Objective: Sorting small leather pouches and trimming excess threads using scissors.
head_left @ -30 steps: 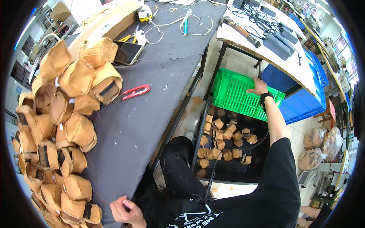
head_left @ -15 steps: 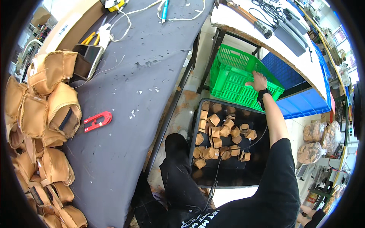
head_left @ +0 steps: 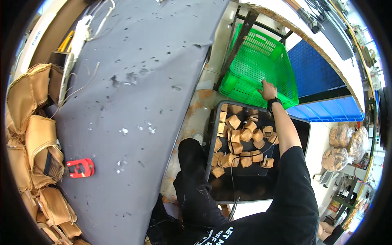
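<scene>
My right hand (head_left: 268, 90), with a black band at its wrist, grips the near rim of a green plastic crate (head_left: 239, 89). Its fingers reach over the edge into the crate, whose perforated bottom shows. The crate sits partly under a white-topped table. Right below it is a black tray (head_left: 261, 188) holding several small tan fabric pouches (head_left: 246, 134), with a thin dark cable lying across them. My left hand is out of sight.
On the left, a grey-covered table (head_left: 122, 102) bears a pile of larger tan pouches (head_left: 41, 132) and a red tool (head_left: 80, 168). Blue crates (head_left: 326, 109) stand under the white-topped table (head_left: 281, 18). Bagged pouches (head_left: 335, 159) lie at right, above another person's arm (head_left: 325, 231).
My right hand has closed on the crate's near rim; its fingers were spread before. The crate has shifted, showing more of its inside. My view has moved too.
</scene>
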Demonstrator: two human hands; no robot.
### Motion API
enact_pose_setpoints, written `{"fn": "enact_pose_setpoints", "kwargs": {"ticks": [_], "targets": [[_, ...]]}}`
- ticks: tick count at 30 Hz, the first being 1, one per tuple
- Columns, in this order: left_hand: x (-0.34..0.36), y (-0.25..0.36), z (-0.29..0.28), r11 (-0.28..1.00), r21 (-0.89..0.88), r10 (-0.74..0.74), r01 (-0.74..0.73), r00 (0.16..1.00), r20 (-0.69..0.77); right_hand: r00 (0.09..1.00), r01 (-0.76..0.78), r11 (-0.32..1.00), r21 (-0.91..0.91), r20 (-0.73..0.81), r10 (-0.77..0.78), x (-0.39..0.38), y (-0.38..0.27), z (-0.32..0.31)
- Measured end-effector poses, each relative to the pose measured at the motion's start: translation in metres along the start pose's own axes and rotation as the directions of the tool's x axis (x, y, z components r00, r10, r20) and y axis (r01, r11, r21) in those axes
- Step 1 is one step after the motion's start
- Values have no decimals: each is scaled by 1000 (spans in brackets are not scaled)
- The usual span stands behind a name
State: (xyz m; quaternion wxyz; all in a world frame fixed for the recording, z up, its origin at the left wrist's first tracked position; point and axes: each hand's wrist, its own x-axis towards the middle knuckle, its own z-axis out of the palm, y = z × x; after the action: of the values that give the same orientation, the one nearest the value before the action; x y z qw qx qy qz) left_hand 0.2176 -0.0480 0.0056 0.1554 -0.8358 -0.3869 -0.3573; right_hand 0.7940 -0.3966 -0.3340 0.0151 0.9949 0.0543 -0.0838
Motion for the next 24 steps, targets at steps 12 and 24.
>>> {"fn": "enact_pose_setpoints", "kwargs": {"ticks": [12, 24], "targets": [[5, 6, 2, 1000, 29, -11, 12, 999, -38, 880, 214, 972, 102, -451, -147, -86, -54, -21], [24, 20, -14, 986, -137, 105, -95, 992, 68, 642, 208, 855, 474, 594, -485, -477, -113, 48]]}}
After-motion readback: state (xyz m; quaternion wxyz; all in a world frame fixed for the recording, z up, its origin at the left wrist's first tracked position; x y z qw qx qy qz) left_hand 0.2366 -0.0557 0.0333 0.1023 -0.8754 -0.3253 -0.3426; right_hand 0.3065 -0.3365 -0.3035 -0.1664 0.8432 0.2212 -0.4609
